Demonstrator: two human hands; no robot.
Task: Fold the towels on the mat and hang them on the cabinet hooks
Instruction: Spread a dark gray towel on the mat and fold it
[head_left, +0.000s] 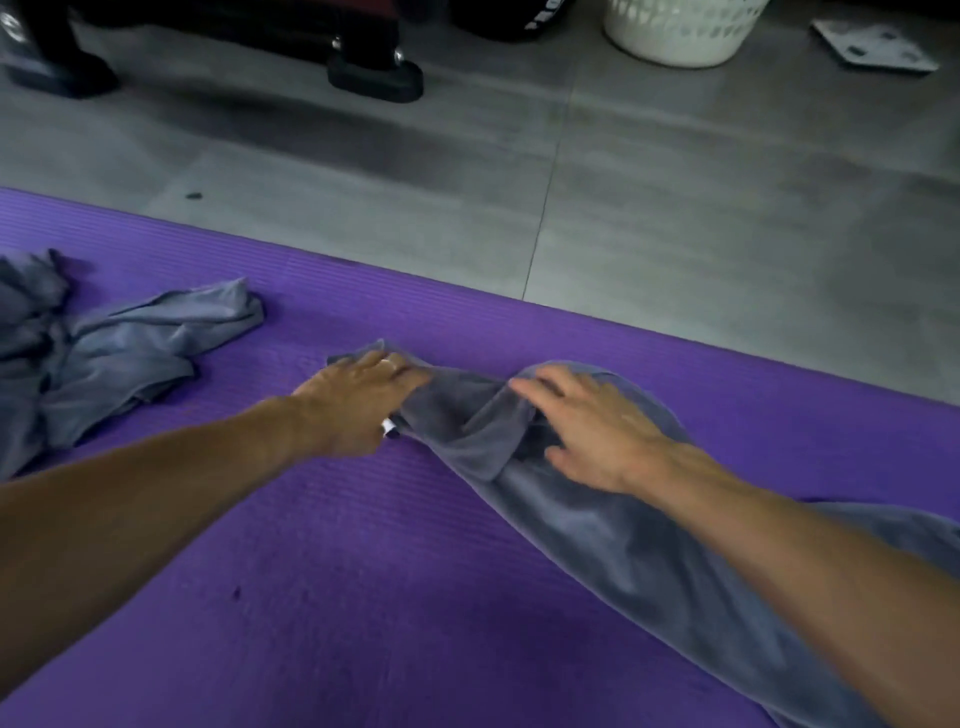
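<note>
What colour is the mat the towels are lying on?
Purple, with fine ribbing; the mat shows plainly in the head view.

purple ribbed mat (363, 571), grey towels (597, 535), white basket (680, 31)

Purple mat (337, 571) is spread over the grey tile floor (675, 208). On it: a dark grey towel (623, 545) trailing off to the near right, plus a crumpled lighter grey pile (119, 353) at the left.

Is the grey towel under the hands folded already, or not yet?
Not yet: the grey towel lies twisted and bunched along the purple mat, with no flat fold.
</note>
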